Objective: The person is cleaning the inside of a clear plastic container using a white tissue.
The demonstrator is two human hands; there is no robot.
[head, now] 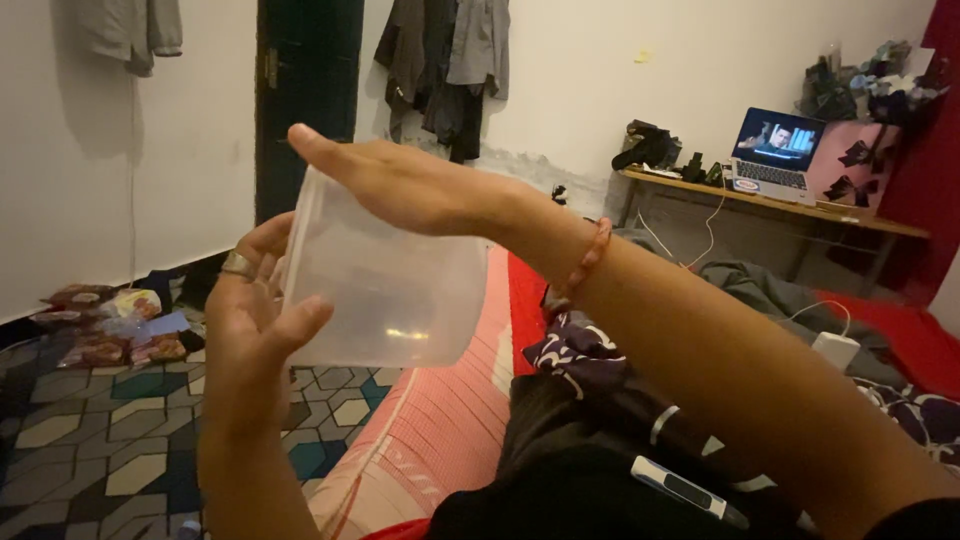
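Both hands are on a translucent plastic container [385,285], raised in front of the chest. Left hand [250,320] cups it from the near left side, palm toward the wall, thumb pressed on the front face, fingers wrapped behind the left edge; a ring [238,264] sits on one finger. Right hand [400,185] lies flat across the top of the container, fingers extended together and pointing left, palm down on the upper rim; a beaded bracelet [590,255] circles that wrist. Container is tilted, opening side not discernible; contents not visible through the cloudy wall. Below the hands: a pink striped mattress [440,420] and a patterned geometric floor [90,440]. Left of the left hand, on the floor by the wall: snack packets [105,325]. Beyond the right forearm: a wooden shelf [770,205] bearing an open laptop [775,150] with lit screen. Near the right elbow, a white charger block [835,348]. Clothes [450,65] hang on the wall above the right hand.
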